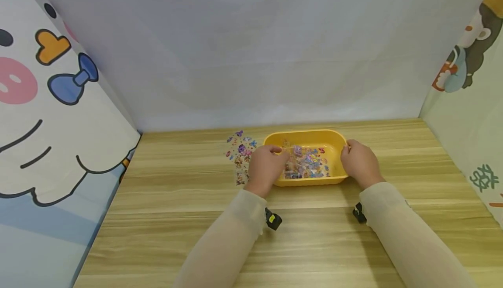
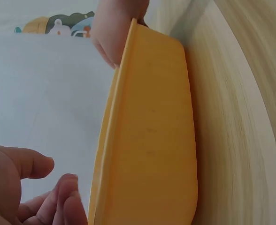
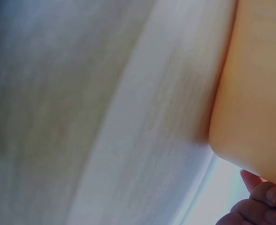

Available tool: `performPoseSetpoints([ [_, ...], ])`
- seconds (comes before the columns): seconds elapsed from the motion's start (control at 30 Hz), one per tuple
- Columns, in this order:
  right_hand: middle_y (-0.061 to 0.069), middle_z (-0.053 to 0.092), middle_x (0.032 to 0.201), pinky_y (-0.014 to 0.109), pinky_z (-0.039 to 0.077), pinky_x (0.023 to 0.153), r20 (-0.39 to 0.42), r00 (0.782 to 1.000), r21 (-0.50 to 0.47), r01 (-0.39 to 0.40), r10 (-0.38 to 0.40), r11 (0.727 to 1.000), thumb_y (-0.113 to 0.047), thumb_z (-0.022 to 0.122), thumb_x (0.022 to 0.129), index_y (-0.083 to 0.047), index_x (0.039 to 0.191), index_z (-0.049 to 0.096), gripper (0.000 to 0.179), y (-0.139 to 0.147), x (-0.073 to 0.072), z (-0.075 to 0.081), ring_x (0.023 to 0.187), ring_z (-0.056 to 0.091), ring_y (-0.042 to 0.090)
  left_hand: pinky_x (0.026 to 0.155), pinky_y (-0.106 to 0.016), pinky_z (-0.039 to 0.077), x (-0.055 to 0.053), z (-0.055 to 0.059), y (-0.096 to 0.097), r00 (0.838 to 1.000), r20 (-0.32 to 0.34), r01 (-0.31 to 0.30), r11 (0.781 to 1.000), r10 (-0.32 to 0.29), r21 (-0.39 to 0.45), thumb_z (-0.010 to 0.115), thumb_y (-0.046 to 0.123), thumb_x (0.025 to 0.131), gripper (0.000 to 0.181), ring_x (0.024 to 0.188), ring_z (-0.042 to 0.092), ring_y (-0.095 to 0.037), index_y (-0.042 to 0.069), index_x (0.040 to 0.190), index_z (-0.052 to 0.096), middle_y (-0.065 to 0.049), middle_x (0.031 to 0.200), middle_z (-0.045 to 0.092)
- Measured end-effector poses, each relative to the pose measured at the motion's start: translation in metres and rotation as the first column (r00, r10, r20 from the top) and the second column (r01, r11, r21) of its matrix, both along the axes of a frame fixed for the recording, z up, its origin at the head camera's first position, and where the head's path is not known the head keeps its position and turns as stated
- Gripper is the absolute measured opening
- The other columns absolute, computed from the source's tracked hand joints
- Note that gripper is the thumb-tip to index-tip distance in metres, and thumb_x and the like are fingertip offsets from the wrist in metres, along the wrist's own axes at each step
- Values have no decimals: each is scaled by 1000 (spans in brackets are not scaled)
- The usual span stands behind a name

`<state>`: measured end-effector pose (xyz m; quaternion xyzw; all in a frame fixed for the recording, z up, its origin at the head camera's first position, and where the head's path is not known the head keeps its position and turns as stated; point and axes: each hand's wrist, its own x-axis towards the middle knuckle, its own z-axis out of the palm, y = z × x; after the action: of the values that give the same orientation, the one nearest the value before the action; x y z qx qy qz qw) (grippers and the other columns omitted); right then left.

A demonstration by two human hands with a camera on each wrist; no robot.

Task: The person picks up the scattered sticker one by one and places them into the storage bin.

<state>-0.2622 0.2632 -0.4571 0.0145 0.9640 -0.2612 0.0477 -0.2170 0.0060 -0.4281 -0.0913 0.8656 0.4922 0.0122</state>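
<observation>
A yellow plastic tray [image 1: 310,182] with rounded corners stands on the wooden table. Inside it lie clear pieces printed with small colourful figures [image 1: 312,163], which look like stickers. My right hand [image 1: 362,162] grips the tray's right end, with thumb and fingers at the rim. Over the left end is my left hand [image 1: 264,166]. In the left wrist view its thumb and loosely bent fingers stand apart beside the tray wall [image 2: 152,126], with nothing visible between them. More clear printed pieces [image 1: 241,148], with purple, pink and brown figures, lie left of the tray, partly behind the left hand.
A pale cloth wall [image 1: 251,61] rises behind the table [image 1: 177,218]. Printed cartoon panels border it at left [image 1: 78,118] and right [image 1: 467,118]. Each wrist carries a small black device [image 1: 273,219].
</observation>
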Motion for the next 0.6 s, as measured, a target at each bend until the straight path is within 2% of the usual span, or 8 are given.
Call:
performPoseSetpoints([
  [0.07,36,50,142,64,40,106,-3,1000,0,1,-1,1000,-22,29,108,14,147,42,55,0,0,0,125,53,51,44,-28,41,-1,-2,-4,1000,-28,-16,999,15,-42,73,32,94,29,53,55,-13,11,114,76,3,78,71],
  [0.17,35,51,142,64,40,105,-8,1000,1,0,0,1000,-22,29,108,13,147,43,55,0,0,-1,125,53,51,51,-30,48,-1,-4,-9,998,-49,-39,996,35,-82,73,33,94,23,62,61,-13,14,107,75,4,83,69],
  [0.37,36,50,142,65,40,105,0,1000,4,-3,3,1000,-23,29,108,13,147,42,55,2,0,-2,126,52,53,57,-31,52,-3,-7,-19,993,-82,-89,995,85,-39,70,26,94,14,69,63,-16,14,101,72,1,86,68],
  [0.5,36,50,143,65,39,106,5,1000,6,-3,3,1000,-23,29,109,14,147,42,55,2,0,-1,127,51,53,61,-33,54,-5,-7,-25,989,-78,-129,991,128,-18,71,26,93,16,75,63,-19,14,103,68,-1,91,65],
  [0.6,36,51,142,65,40,105,2,1000,3,-3,3,1000,-23,30,109,13,147,43,54,1,0,0,125,53,52,66,-35,55,-10,-8,-32,987,-76,-146,989,144,-23,71,27,93,18,79,63,-21,14,105,67,-2,94,65],
])
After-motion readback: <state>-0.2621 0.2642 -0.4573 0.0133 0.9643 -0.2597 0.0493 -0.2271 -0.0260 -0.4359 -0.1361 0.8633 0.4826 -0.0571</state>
